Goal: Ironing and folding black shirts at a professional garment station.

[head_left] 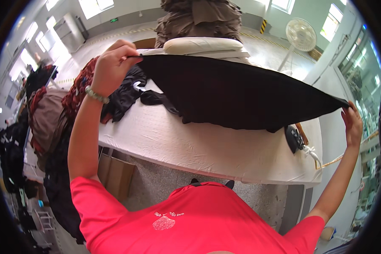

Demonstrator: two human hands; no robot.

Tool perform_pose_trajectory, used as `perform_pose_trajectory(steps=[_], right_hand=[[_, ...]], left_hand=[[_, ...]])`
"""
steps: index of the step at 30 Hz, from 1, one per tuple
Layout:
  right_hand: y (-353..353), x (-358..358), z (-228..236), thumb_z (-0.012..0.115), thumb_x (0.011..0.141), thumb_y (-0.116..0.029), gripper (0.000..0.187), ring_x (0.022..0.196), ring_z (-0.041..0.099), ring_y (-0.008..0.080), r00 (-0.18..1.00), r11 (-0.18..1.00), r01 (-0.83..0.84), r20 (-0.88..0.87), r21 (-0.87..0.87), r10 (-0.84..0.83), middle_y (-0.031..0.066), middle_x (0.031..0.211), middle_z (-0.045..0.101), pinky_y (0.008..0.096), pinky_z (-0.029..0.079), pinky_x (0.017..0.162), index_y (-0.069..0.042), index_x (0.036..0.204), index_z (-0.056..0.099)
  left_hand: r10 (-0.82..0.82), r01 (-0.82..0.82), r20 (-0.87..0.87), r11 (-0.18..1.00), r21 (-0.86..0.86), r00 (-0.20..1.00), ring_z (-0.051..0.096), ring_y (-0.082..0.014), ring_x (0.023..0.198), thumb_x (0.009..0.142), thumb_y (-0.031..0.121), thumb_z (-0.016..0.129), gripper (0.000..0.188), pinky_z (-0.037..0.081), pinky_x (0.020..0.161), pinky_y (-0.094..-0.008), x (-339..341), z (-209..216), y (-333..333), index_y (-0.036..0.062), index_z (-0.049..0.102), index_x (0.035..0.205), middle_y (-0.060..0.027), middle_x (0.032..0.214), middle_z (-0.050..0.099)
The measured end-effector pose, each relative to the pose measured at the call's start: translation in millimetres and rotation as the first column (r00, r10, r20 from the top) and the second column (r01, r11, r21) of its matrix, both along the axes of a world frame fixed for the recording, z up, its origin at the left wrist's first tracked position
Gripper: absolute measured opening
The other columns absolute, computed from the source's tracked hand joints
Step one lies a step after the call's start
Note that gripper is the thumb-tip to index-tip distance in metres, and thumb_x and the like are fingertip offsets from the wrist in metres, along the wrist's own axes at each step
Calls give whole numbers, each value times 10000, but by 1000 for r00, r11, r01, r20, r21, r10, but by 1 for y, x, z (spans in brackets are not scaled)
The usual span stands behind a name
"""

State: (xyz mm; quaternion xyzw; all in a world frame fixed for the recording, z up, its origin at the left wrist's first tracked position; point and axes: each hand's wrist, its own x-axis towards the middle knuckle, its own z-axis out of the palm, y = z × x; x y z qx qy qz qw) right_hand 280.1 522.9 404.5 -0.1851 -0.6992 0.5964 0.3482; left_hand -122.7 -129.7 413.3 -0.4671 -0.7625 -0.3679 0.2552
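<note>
A black piece of fabric (237, 93) is stretched out above the white padded table (178, 148). My left hand (114, 63) pinches its upper left corner, raised high. At the far right end, my right hand (352, 120) grips the other corner, somewhat lower. Between them the upper edge runs fairly taut, while the lower edge hangs down near the table top. An iron (293, 139) with a white hose stands at the table's right end, partly behind the cloth's lower edge. Just right of my left forearm lies a heap of black garments (125, 95).
Brown and red cloth (51, 114) is piled at the left. A tall stack of brown fabric (199, 21) rises behind the table, near a white padded board (203, 45). A standing fan (300, 36) is at the back right. Beneath the table sits a cardboard box (116, 175).
</note>
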Motion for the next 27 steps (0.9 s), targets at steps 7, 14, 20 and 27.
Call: perform_pose_trajectory(steps=[7, 14, 20, 27], right_hand=[[-5, -10, -7, 593, 1031, -134, 343, 1129, 670, 187, 993, 981, 116, -5, 154, -117, 97, 1206, 692, 308, 533, 984, -21, 1355, 596], [6, 8, 23, 605, 1029, -153, 296, 1031, 699, 185, 980, 989, 45, -200, 143, -16, 96, 1145, 716, 315, 570, 937, -12, 1288, 626], [-36, 35, 35, 596, 1033, -144, 267, 945, 686, 154, 921, 981, 190, -351, 27, -169, 73, 1073, 721, 293, 558, 882, -18, 1265, 637], [-106, 98, -19, 579, 1028, -92, 235, 846, 635, 126, 935, 999, 33, -353, 39, -17, 48, 1004, 697, 277, 516, 847, -14, 1242, 636]], left_hand=[[97, -116, -120, 979, -167, 988, 621, -164, 704, 873, 52, 731, 99, 482, 616, -295, -7, -6, -9, -21, 665, 884, -59, 825, 624], [81, -90, -69, 986, -141, 994, 615, -135, 676, 908, 25, 683, 58, 471, 614, -270, -15, 21, -12, -15, 644, 889, -50, 816, 599], [124, -134, -92, 985, -112, 988, 585, -86, 700, 976, 47, 633, 42, 463, 620, -236, -23, 44, -30, 12, 650, 990, -13, 901, 641], [-139, 27, 311, 941, 338, 940, 536, -98, 786, 1049, 137, 559, 161, 455, 714, -218, 21, -33, -53, 9, 606, 1134, -40, 1038, 632]])
